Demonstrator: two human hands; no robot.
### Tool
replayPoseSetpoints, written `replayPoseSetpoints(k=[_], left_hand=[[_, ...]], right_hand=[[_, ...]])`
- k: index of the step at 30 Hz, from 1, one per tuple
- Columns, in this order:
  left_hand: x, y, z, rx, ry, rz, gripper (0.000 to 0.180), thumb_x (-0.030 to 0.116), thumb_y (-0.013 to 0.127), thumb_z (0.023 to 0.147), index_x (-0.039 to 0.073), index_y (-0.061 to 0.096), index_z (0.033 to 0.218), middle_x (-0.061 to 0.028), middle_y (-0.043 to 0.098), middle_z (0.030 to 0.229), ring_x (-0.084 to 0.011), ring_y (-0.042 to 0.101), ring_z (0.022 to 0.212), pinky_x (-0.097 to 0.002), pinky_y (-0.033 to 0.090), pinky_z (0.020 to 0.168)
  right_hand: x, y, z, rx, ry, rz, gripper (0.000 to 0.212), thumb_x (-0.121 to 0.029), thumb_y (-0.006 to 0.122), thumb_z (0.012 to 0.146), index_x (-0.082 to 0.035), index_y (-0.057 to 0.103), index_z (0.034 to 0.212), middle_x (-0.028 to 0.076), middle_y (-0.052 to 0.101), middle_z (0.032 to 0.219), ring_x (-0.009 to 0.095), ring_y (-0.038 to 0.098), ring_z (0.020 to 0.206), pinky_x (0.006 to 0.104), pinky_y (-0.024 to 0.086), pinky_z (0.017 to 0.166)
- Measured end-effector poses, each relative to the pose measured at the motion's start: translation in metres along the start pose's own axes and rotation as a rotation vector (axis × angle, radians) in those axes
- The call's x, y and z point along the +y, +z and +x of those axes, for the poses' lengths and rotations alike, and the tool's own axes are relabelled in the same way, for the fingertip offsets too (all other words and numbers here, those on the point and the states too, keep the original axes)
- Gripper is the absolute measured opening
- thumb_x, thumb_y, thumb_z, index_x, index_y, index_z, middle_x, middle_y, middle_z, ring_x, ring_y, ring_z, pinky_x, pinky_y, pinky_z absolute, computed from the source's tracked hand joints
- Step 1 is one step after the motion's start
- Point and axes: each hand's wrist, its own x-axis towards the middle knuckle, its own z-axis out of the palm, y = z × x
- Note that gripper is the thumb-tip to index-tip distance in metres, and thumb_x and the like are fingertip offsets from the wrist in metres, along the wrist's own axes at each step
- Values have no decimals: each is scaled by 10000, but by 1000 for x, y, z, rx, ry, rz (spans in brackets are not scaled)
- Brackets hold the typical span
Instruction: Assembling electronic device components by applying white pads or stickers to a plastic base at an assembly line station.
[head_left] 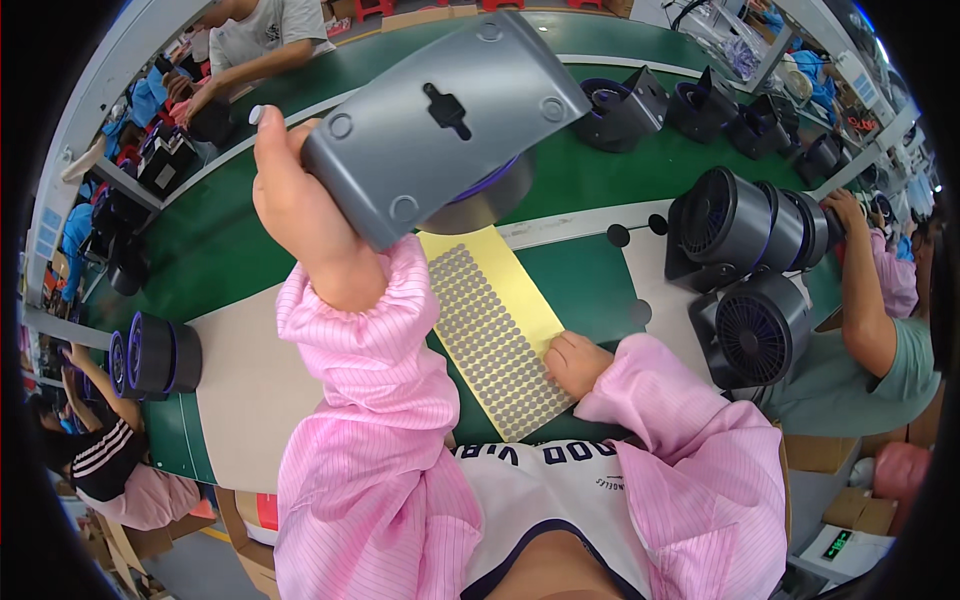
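Observation:
Raised at the upper middle is a dark grey desk fan (480, 100), tilted so the flat underside of its stand faces me. The underside has a round pad mark at each corner and a keyhole-shaped slot. My left hand (310, 215) grips it by the left edge, thumb up along the side. Part of the fan's round housing shows below the stand. Below lies a yellow sheet of grey round stickers (490, 335), flat on the table. My right hand (578, 364) rests at its right edge with fingers curled and closed; their tips are hidden.
Several dark fans (755, 330) stand close together on the right, near a co-worker's arm (865, 290). More fans (620, 108) line the green belt (400, 62) beyond. Another fan group (155, 355) stands at left. Loose black discs (618, 236) lie right of the sheet.

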Motion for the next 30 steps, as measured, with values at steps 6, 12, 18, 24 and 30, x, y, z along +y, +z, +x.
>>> replayPoseSetpoints(k=[6, 12, 18, 24, 30], left_hand=[[-7, 5, -19, -47, 130, 50, 493, 322, 466, 883, 17, 471, 496, 3, 443, 483, -70, 360, 428, -220, 277, 429], [-8, 5, -25, -189, 350, 78, 503, 290, 466, 908, 10, 437, 491, 27, 413, 482, -36, 326, 465, -214, 238, 431], [-10, 1, -23, -227, 456, 120, 498, 278, 464, 914, -18, 471, 513, 26, 420, 485, -33, 326, 479, -214, 238, 436], [-11, 1, -23, -225, 494, 146, 501, 277, 455, 917, -27, 475, 518, 22, 417, 479, -38, 325, 474, -216, 239, 436], [-20, 0, -21, -228, 576, 165, 516, 265, 396, 933, -36, 468, 520, -1, 434, 479, -59, 346, 461, -228, 253, 434]], right_hand=[[-18, -111, 65, 482, -339, 444, 256, -16, 673, 667, -13, 503, 858, 102, 501, 826, 262, 474, 701, 326, 393, 655], [-67, -174, 109, 766, -235, 1002, 717, 221, 567, 640, -75, 271, 1222, 89, 366, 1040, 170, 486, 805, 283, 437, 694], [-74, -170, 125, 786, -69, 1120, 660, 215, 554, 668, -44, 257, 1197, 101, 345, 1048, 173, 549, 764, 245, 487, 670], [-73, -170, 129, 822, -30, 997, 652, 203, 582, 667, -40, 264, 1181, 100, 397, 1005, 154, 552, 741, 241, 494, 669], [-60, -182, 136, 778, -104, 814, 608, 158, 595, 705, -18, 261, 1181, 101, 513, 856, 122, 543, 732, 225, 480, 653]])
